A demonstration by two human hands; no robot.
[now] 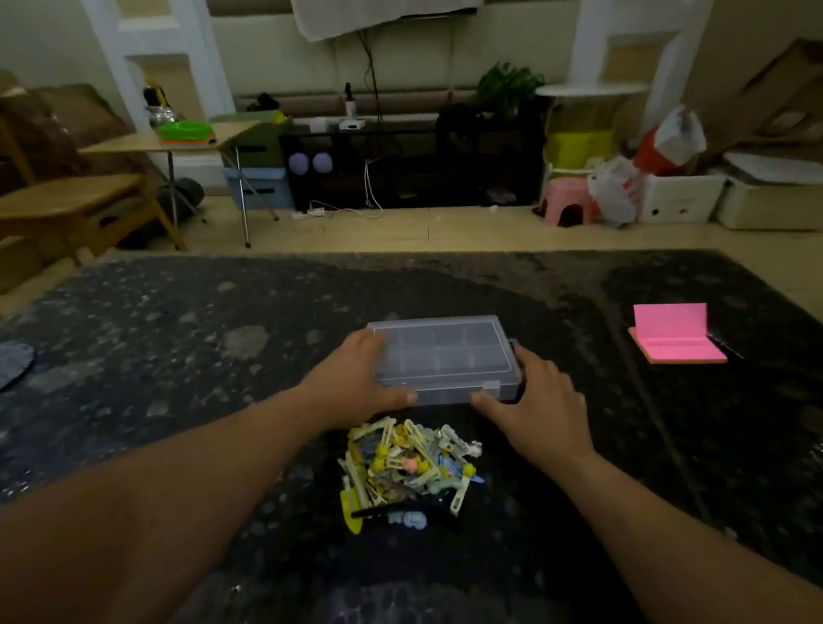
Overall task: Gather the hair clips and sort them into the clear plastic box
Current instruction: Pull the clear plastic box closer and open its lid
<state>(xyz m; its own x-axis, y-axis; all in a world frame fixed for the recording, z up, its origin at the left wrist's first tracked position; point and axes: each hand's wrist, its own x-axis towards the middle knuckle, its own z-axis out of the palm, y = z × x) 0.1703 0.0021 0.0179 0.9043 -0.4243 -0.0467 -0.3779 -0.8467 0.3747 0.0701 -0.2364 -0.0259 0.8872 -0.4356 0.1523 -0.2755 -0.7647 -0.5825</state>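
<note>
Sorting not yet begun. Clear plastic box [445, 353] at middle of table [158, 371], closed, apparently empty; clasped by left hand [356, 380] at its left end and right hand [539, 400] at its right front corner, fingers curled round. Hair clips [407, 465] heaped just nearside, all left to sort.

A dark speckled surface [159, 381] carries a pink notepad [675, 340], lying open at its right side. Beyond stand a wooden chair [46, 202], a folding table [140, 142] bearing a green tray [185, 131], black shelving [412, 164] and a pink stool [566, 201].
</note>
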